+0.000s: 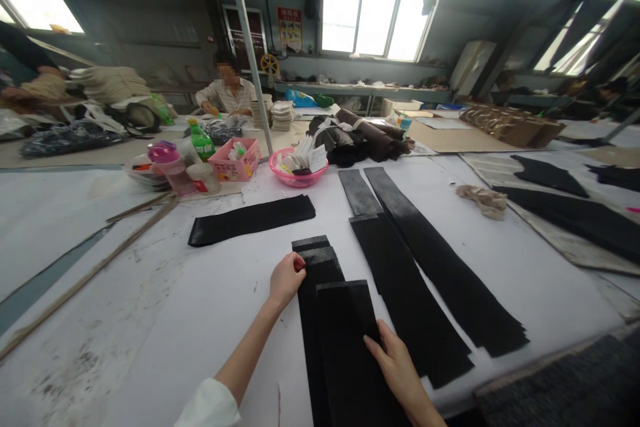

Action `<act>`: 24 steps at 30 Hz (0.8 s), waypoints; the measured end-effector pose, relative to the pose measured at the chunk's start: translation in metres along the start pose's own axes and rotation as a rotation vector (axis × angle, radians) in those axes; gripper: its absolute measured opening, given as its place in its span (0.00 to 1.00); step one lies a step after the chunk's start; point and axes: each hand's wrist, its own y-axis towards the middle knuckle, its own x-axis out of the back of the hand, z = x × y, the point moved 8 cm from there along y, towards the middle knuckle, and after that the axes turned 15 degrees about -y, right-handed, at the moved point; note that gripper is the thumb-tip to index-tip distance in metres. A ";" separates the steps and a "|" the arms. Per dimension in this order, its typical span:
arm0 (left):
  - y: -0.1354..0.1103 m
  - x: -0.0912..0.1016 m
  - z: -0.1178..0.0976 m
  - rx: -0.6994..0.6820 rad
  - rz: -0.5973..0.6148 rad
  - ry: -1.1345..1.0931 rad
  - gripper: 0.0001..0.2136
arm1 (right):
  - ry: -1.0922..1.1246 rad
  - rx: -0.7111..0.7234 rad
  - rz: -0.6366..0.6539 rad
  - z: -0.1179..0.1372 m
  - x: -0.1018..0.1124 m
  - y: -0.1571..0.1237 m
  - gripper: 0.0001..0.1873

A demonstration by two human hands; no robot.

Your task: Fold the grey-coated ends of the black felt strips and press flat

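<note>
My left hand (289,278) pinches the left edge of a layered stack of black fabric strips (310,280) near its far end, where lighter grey bands show. My right hand (397,363) grips the right edge of a wider black fabric strip (345,327), thumb on top and the other fingers mostly hidden. That strip overlaps the stack and runs out of view at the bottom. To the right lie two long piles of black strips (410,287) (445,260), greyish at their far ends. A shorter black pile (253,219) lies crosswise at the left.
Behind the strips stand a pink basin (299,177) of white pieces, a pink box (235,159), a green bottle (201,141) and dark rolls (375,133). A crumpled beige cloth (481,201) lies right. A metal pole (250,47) rises behind. Across the table sits a person (227,93).
</note>
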 end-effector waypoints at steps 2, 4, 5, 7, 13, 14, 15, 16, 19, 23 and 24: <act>-0.001 -0.003 -0.003 0.005 0.015 0.012 0.03 | 0.015 -0.008 -0.005 -0.001 0.000 0.000 0.17; -0.002 -0.005 -0.005 0.015 0.035 0.023 0.02 | 0.029 -0.017 -0.011 -0.001 0.002 0.000 0.18; -0.002 -0.007 -0.006 0.016 0.048 0.024 0.04 | 0.035 -0.019 -0.013 0.000 0.002 0.000 0.18; -0.003 -0.009 -0.010 0.001 0.077 0.005 0.05 | 0.058 -0.012 0.002 0.004 0.002 0.000 0.18; -0.013 -0.018 -0.030 -0.088 0.251 -0.225 0.03 | 0.211 0.019 0.139 0.018 -0.002 -0.001 0.18; -0.016 -0.019 -0.033 -0.094 0.289 -0.284 0.03 | 0.231 0.012 0.155 0.019 -0.002 -0.001 0.19; -0.018 -0.019 -0.036 -0.097 0.322 -0.346 0.02 | 0.253 0.003 0.173 0.020 -0.003 -0.002 0.19; -0.019 -0.018 -0.038 -0.096 0.350 -0.409 0.03 | 0.280 -0.004 0.193 0.021 -0.003 -0.002 0.20; -0.022 -0.017 -0.041 -0.067 0.403 -0.586 0.08 | 0.371 -0.011 0.260 0.025 -0.005 -0.005 0.21; -0.021 -0.022 -0.037 0.010 0.450 -0.769 0.14 | 0.409 -0.041 0.319 0.027 -0.006 -0.008 0.22; -0.021 -0.025 -0.036 0.032 0.460 -0.802 0.16 | 0.409 -0.052 0.332 0.027 -0.006 -0.008 0.22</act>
